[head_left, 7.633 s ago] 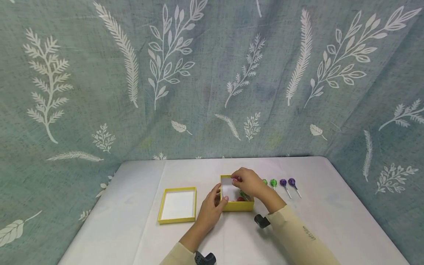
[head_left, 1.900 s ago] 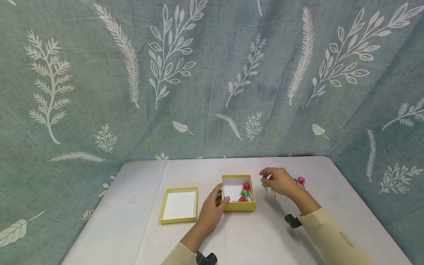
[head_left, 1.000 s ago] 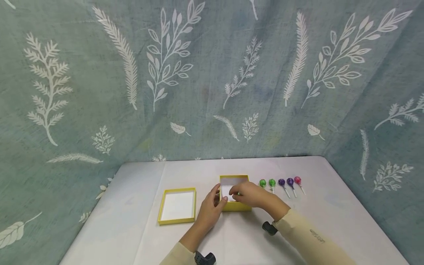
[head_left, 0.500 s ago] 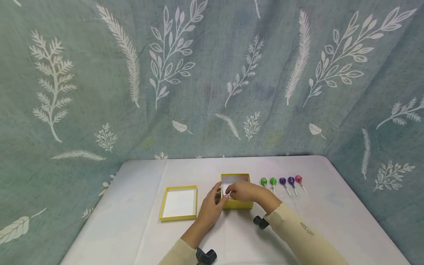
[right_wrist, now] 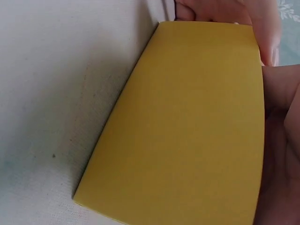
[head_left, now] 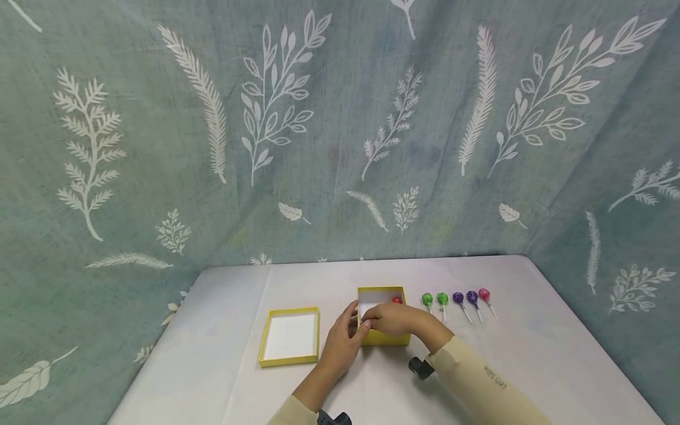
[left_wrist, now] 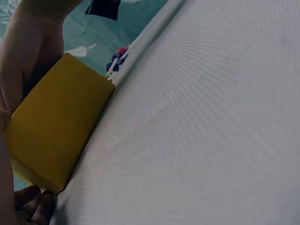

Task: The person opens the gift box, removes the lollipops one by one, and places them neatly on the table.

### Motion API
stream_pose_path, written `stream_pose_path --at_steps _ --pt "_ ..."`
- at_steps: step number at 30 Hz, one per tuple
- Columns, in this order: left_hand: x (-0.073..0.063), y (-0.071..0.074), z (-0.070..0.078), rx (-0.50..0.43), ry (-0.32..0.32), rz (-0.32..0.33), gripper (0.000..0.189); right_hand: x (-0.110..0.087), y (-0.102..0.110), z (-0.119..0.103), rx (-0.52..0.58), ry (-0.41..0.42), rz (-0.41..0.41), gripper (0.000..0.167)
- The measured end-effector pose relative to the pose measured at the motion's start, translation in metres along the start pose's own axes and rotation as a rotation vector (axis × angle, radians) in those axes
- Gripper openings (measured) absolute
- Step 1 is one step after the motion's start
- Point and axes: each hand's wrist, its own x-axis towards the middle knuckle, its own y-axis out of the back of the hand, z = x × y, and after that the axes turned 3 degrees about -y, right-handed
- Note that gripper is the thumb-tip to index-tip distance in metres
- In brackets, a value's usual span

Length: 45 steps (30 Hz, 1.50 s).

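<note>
Holding yellow box (head_left: 389, 338) with left hand (head_left: 342, 343); cannot tell grip of right hand (head_left: 395, 319) — may tip box by pressing hard.

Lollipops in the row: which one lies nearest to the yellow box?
The leftmost green lollipop; the other green one, two purple ones and the pink one lie farther right.

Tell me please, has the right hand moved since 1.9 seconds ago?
Yes. In the head view, the right hand has gone left, from the green lollipops into the yellow box, which stayed put.
</note>
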Motion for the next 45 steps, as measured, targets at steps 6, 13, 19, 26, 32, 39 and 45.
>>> stream_pose_path --at_steps 6,13,19,26,32,39,45 --pt "0.005 -0.001 0.003 0.000 -0.003 -0.001 0.063 0.003 0.005 0.007 0.039 0.031 0.001 0.025" --pt "0.003 0.002 0.001 0.006 0.015 -0.003 0.065 0.004 0.005 0.009 0.180 0.054 -0.003 0.022" --pt "-0.002 0.002 0.000 0.002 0.035 -0.031 0.066 0.005 0.000 0.009 0.246 0.013 -0.073 0.023" --pt "-0.001 0.002 0.003 -0.007 0.009 -0.014 0.064 0.009 -0.001 0.008 0.300 -0.022 -0.115 0.024" --pt "-0.001 0.001 0.003 -0.015 -0.003 -0.013 0.063 0.011 0.000 0.011 0.329 -0.008 -0.120 0.017" --pt "-0.002 0.000 0.002 0.015 -0.006 -0.021 0.063 0.007 0.013 0.012 0.302 0.011 -0.117 0.016" --pt "-0.003 0.001 0.002 0.018 -0.006 -0.017 0.063 0.001 0.021 0.013 0.302 0.092 -0.177 0.033"
